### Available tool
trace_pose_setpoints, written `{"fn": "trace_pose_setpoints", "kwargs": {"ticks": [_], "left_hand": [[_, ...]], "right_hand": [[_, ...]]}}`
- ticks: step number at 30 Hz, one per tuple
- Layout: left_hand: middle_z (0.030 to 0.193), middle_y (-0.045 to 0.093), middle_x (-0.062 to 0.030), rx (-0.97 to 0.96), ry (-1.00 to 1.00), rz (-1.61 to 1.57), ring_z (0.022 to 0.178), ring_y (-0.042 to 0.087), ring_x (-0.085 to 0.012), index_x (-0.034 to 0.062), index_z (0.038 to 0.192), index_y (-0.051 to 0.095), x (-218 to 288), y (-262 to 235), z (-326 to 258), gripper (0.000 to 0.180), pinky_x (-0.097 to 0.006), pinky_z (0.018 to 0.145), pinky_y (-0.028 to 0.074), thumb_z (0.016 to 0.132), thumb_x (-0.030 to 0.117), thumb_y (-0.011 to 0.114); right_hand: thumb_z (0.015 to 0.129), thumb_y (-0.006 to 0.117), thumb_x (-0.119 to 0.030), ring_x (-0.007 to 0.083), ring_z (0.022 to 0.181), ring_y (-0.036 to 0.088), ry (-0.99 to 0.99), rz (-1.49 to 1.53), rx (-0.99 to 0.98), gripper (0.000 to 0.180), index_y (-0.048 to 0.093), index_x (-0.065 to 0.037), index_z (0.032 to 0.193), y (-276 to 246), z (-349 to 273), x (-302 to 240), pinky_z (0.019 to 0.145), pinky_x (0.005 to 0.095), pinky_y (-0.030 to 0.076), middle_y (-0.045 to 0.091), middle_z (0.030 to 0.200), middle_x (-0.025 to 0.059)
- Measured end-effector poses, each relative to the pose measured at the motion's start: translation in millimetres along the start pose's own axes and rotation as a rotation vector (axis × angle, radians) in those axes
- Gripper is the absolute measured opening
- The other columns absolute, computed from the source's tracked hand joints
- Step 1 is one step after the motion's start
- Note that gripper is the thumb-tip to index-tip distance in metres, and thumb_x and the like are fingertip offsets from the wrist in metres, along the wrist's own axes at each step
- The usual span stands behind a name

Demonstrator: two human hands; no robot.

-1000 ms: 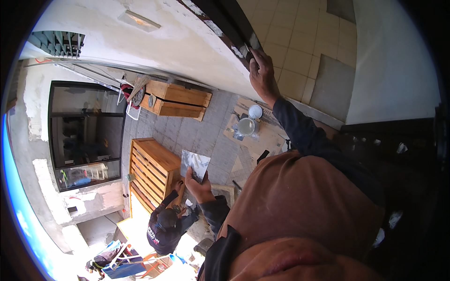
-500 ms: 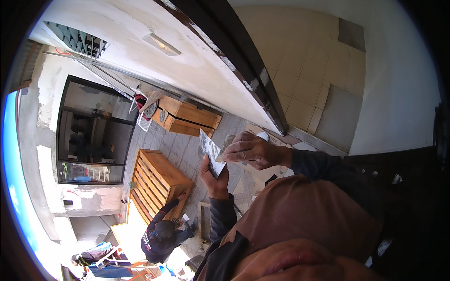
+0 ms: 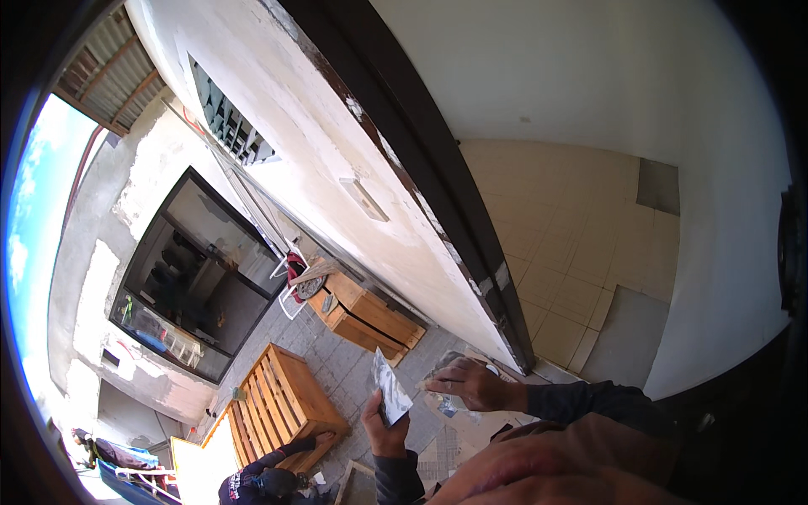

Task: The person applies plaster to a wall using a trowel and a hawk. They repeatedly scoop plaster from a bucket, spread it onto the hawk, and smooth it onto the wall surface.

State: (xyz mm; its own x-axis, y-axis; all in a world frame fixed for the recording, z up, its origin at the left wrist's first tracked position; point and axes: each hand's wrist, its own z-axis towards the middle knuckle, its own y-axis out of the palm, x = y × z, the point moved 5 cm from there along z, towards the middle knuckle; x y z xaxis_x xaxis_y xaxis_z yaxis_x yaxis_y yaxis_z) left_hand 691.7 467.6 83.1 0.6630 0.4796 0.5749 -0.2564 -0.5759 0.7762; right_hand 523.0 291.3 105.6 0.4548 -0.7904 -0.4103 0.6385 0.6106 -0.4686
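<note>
My left hand [image 3: 383, 427] holds a small grey sheet, like sandpaper or a folded paper [image 3: 390, 392], upright by its lower edge. My right hand [image 3: 471, 384] hovers just to the right of the sheet, fingers curled, and whether it touches the sheet's edge is unclear. Both forearms wear dark sleeves. A dark wooden door frame [image 3: 438, 210] rises diagonally right behind the hands.
Below, on a paved yard, stand two slatted wooden crates [image 3: 282, 406] [image 3: 366, 313]. Another person in dark clothes and a cap [image 3: 263, 481] bends by the nearer crate. A white wall [image 3: 278, 109], a tiled floor [image 3: 572, 252] and a large dark opening [image 3: 194, 278] surround the spot.
My right hand came down from the door frame to the sheet held by my left hand. The view has tilted upward, so both hands sit lower in the picture.
</note>
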Motion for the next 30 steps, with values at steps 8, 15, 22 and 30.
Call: {"fn": "trace_pose_setpoints", "kwargs": {"ticks": [8, 15, 22, 30], "left_hand": [[0.108, 0.075, -0.0067, 0.012, 0.249, -0.046, 0.095, 0.074, -0.0239, 0.0054, 0.118, 0.067, 84, -33, -20, 0.027, -0.038, 0.085, 0.059, 0.095, 0.021, 0.063], [0.098, 0.074, -0.006, -0.147, 0.276, 0.048, 0.081, 0.072, -0.0186, 0.0062, 0.113, 0.068, 133, -58, -13, 0.027, -0.03, 0.067, 0.059, 0.097, 0.027, 0.063], [0.09, 0.071, -0.0056, -0.093, 0.374, 0.142, 0.078, 0.07, -0.0207, 0.0075, 0.117, 0.067, 151, -97, -11, 0.025, -0.035, 0.072, 0.06, 0.101, 0.026, 0.061], [0.094, 0.069, -0.0068, -0.262, 0.212, -0.016, 0.079, 0.065, -0.0168, 0.0013, 0.132, 0.06, 144, -78, -29, 0.033, -0.033, 0.07, 0.057, 0.107, 0.022, 0.054]], "right_hand": [[0.093, 0.077, -0.022, 0.0115, 0.076, 0.061, 1.034, 0.732, 0.095, 0.03, 0.071, -0.001, 0.113, 60, -55, 27, 0.067, 0.0289, 0.049, 0.07, 0.088, 0.0059], [0.086, 0.084, -0.019, 0.0126, 0.083, 0.065, 0.917, 0.858, 0.282, 0.038, 0.067, 0.003, 0.113, 71, -37, 10, 0.079, 0.0278, 0.052, 0.07, 0.093, 0.0059], [0.087, 0.082, -0.011, 0.0179, 0.088, 0.069, 1.098, 1.203, 0.381, 0.036, 0.062, 0.003, 0.113, 95, -59, 3, 0.083, 0.0348, 0.058, 0.069, 0.097, 0.0094], [0.084, 0.084, -0.02, 0.0226, 0.112, 0.062, 1.2, 0.638, 0.444, 0.052, 0.063, 0.005, 0.125, 69, -128, 99, 0.099, 0.034, 0.048, 0.067, 0.12, 0.016]]}}
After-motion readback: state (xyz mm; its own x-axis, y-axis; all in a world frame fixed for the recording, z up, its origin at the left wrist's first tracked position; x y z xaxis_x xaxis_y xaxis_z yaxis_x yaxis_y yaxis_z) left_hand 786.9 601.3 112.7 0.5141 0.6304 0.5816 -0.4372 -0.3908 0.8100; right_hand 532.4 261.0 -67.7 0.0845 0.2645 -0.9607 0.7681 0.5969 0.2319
